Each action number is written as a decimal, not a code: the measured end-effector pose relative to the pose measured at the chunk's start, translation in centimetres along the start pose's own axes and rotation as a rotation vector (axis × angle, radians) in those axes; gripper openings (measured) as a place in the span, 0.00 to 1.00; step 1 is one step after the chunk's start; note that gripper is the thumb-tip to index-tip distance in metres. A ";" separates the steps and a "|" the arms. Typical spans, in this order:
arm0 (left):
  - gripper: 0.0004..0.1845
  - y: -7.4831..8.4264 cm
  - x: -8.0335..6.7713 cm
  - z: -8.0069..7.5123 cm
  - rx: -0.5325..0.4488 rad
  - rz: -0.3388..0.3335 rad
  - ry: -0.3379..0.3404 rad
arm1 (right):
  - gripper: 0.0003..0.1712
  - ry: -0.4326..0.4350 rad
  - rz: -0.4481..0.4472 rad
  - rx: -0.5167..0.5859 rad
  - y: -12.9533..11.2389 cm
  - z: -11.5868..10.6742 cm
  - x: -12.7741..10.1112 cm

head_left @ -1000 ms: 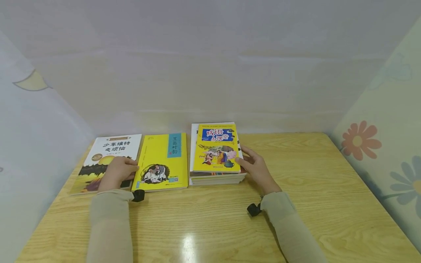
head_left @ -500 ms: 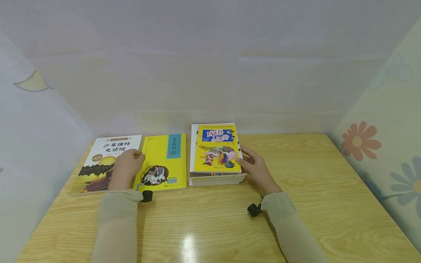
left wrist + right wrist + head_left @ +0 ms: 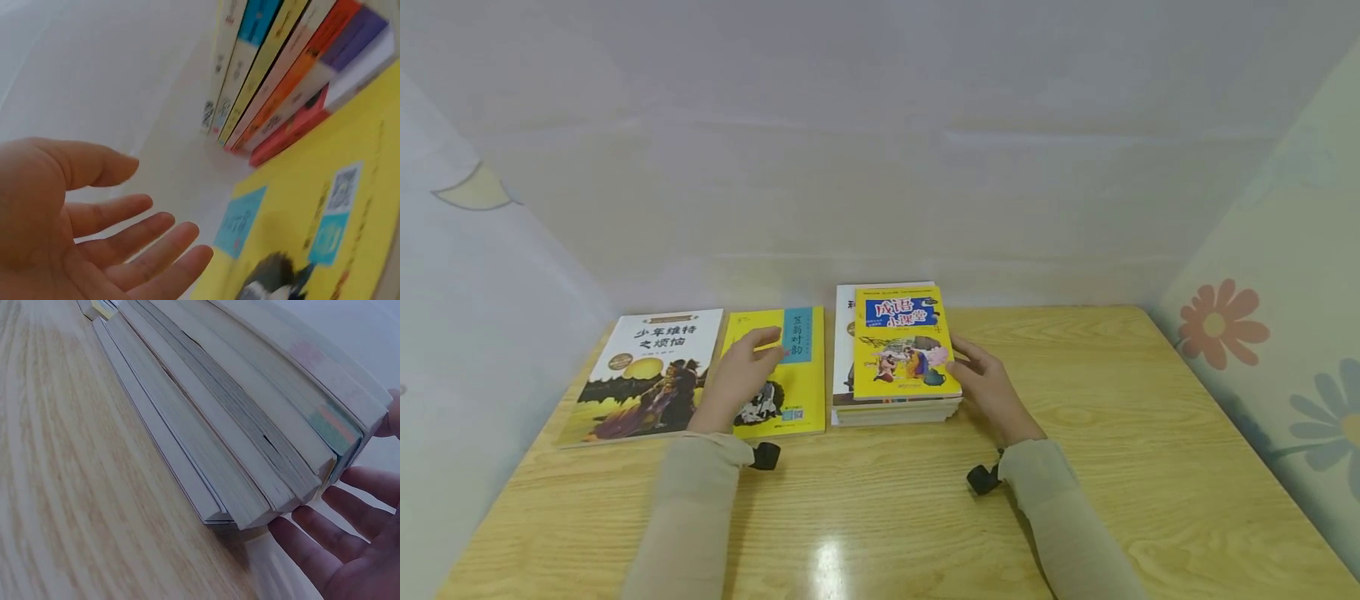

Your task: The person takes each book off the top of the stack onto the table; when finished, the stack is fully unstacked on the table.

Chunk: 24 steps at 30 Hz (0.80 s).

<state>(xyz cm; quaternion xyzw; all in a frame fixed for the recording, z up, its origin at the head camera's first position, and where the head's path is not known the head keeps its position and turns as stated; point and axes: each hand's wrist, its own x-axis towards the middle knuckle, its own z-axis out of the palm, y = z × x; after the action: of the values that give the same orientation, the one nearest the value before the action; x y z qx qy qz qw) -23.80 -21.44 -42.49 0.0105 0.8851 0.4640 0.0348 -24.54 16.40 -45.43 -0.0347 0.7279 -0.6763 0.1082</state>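
On the table: wooden desk [image 3: 1075,433], books laid flat before pale screens

Right hand: right hand [image 3: 988,385], fingers spread and relaxed against the side of a stack of books [image 3: 895,408]; thumb on the edge of the yellow top book [image 3: 904,343]

Left hand: left hand [image 3: 739,379], open and holding nothing, hovers over a yellow book [image 3: 790,392] lying just left of the stack

Beyond the left hand: white-covered book [image 3: 647,367], flat

Handling: paperbacks look light but bendy, covers glossy and likely slippery; the stack could shear, so best held by both side edges, low

Room: plain cloth behind, flower-print panel [image 3: 1262,333] to the right; glare on the varnish
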 end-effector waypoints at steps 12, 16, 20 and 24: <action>0.40 2.6 0.4 4.2 -0.141 0.048 -0.162 | 0.32 -0.011 -0.006 0.006 0.2 -0.4 0.1; 0.41 3.1 0.3 5.1 -0.135 0.033 -0.189 | 0.31 -0.010 -0.016 0.008 0.3 -0.5 0.1; 0.41 2.9 0.1 5.5 -0.156 0.046 -0.213 | 0.30 -0.027 -0.010 0.022 0.3 -0.7 0.1; 0.42 2.5 0.2 5.6 -0.181 0.061 -0.222 | 0.31 -0.045 0.002 -0.001 0.3 -1.5 0.1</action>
<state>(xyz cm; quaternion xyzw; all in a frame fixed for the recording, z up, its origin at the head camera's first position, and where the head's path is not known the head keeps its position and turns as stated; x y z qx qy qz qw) -23.64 -15.41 -43.62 0.0855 0.8295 0.5389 0.1192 -24.95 17.90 -45.67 -0.0492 0.7255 -0.6750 0.1251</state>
